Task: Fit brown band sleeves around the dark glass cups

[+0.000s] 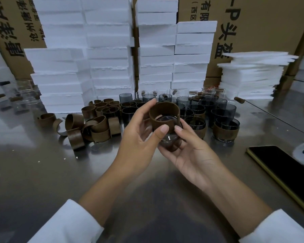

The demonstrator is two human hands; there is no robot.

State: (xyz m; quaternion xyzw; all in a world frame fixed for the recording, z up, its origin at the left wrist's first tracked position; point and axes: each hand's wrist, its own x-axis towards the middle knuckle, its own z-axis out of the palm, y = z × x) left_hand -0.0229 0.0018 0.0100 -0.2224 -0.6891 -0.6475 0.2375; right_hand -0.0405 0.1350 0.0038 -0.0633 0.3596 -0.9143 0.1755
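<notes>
Brown and stiff-looking, the sleeve (163, 113) sits in the middle of the head view, raised above the steel surface (42, 172) between both hands. The left hand (139, 135) pinches it, thumb on its near edge and forefinger reaching up behind its far side. The right hand (191, 155) cradles the dark glass cup (168, 140) from below, its fingers (178, 129) curled round the glass, with one fingertip touching the sleeve's lower edge.

The sleeve and cup share one axis, tilted away from the person. The sleeve rings the far end of the cup, and bare glass shows at the near end toward the right palm. The coming move likely depends on sliding the sleeve along that axis toward the right palm, with the left hand pushing and the right hand bracing. Whether the rim or the base faces the person cannot be told.

Left of the hands lies a heap of loose sleeves (95, 127). Behind them stand bare cups (200, 109), and to the right are finished cups (225, 130) already wearing bands. White foam blocks (109, 50) are stacked at the back, and a phone (279, 163) lies at the right.
</notes>
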